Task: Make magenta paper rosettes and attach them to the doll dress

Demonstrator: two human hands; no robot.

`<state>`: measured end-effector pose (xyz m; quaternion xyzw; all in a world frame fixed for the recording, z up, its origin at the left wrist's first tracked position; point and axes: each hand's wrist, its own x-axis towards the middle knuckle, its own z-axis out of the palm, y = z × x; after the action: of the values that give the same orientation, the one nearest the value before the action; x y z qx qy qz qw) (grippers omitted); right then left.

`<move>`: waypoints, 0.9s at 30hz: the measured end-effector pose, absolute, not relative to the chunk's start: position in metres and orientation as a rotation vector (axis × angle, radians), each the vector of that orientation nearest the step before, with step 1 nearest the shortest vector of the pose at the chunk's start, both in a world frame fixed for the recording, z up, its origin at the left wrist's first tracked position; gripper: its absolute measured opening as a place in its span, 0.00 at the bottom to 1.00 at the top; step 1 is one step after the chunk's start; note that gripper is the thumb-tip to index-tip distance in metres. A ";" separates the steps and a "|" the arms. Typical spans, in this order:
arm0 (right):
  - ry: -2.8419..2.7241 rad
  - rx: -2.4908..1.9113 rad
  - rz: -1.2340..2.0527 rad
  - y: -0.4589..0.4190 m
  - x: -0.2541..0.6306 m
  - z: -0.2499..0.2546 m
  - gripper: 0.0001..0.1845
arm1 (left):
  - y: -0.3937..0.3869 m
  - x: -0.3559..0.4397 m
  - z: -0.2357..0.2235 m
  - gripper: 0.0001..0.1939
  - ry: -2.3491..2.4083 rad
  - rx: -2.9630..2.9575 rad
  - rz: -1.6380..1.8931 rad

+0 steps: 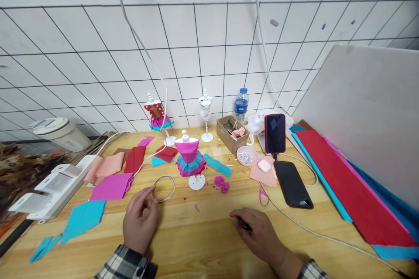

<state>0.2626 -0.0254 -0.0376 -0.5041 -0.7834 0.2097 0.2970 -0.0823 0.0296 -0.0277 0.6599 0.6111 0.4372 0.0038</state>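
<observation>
My left hand [141, 219] has its curled fingers at the near-left edge of a thin pale ring [174, 186], which looks like a narrow roll of tape. In my right hand [257, 232] is a small black tool [242, 223], mostly covered by the fingers, its kind unclear. Between and beyond the hands stands a mini dress form [188, 150] on a white base, dressed in a pink top and a ruffled skirt of blue and magenta. Two magenta paper rosettes [221, 183] lie right of its base, beside a teal crepe strip [218, 165].
Folded crepe paper [111, 186] lies at left by a white holder [55, 187]. Behind stand a red-dressed form [155, 111], a white form [206, 111], a cardboard box [231, 135] and a bottle [241, 105]. Rightward are a bead bowl [248, 150], phones [292, 184], a cable [304, 227] and long sheets [353, 183].
</observation>
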 end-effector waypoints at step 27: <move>-1.700 -1.698 0.626 -0.017 0.279 -0.055 0.23 | 0.079 -0.219 0.019 0.24 2.344 1.989 0.252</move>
<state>0.2785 -0.0172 -0.0553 -0.6471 -0.6478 0.2385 0.3235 -0.2185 0.0792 0.0189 0.6446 0.7596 0.0815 0.0285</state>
